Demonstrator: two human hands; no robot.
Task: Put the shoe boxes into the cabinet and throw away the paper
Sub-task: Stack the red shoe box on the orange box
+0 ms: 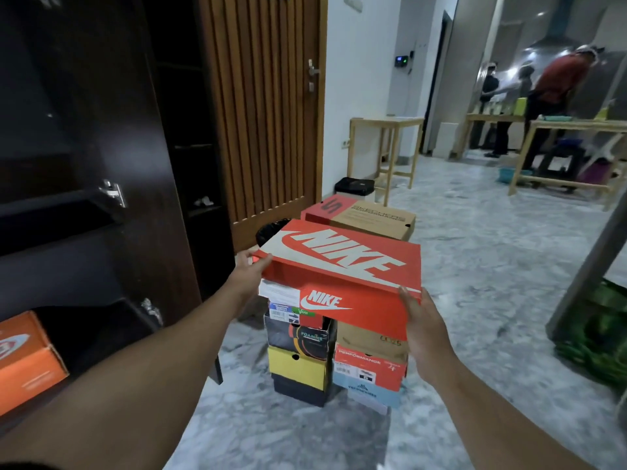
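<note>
A red Nike shoe box [342, 266] is at the top of a stack of shoe boxes [302, 361] on the marble floor. My left hand [249, 269] grips its far left corner, thumb on the lid. My right hand [419, 320] presses flat against its near right corner. Behind it lies a brown and red Skechers box [366, 217]. The dark cabinet [84, 215] stands open on the left, with an orange shoe box [27, 361] on its low shelf. Whether the Nike box rests on the stack or is lifted off it is unclear.
A black bin [269, 230] stands behind the stack by the slatted wooden door [264, 106]. A small black-lidded bin [354, 186] and wooden stool [386, 147] are by the wall. People stand at wooden tables [576, 130] far right. A grey post [590, 259] and green item sit right.
</note>
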